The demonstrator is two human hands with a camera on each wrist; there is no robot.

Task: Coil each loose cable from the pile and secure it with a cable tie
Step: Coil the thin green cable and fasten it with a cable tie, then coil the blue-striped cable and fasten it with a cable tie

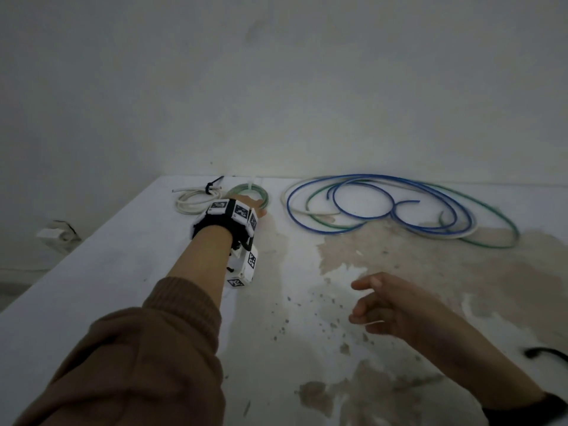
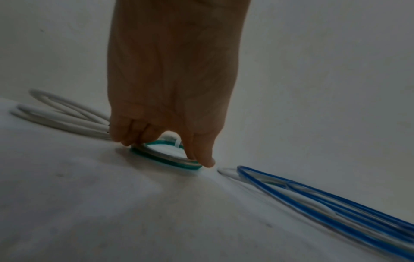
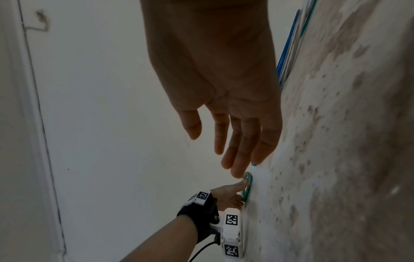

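Left hand grips the green coil by its rim, cable tie on. White coil is just left of it and the loose pile to its right, presumably separating finished from unfinished. Right hand is slack and empty.

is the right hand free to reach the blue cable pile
Probably yes: the right hand is open and empty, with bare table between it and the blue cable pile; left hand is aside on the green coil.

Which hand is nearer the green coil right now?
Left. The left hand holds the green coil from above, fingertips on its rim. The right hand hovers open over the stained table, well short of the coil and to its right.
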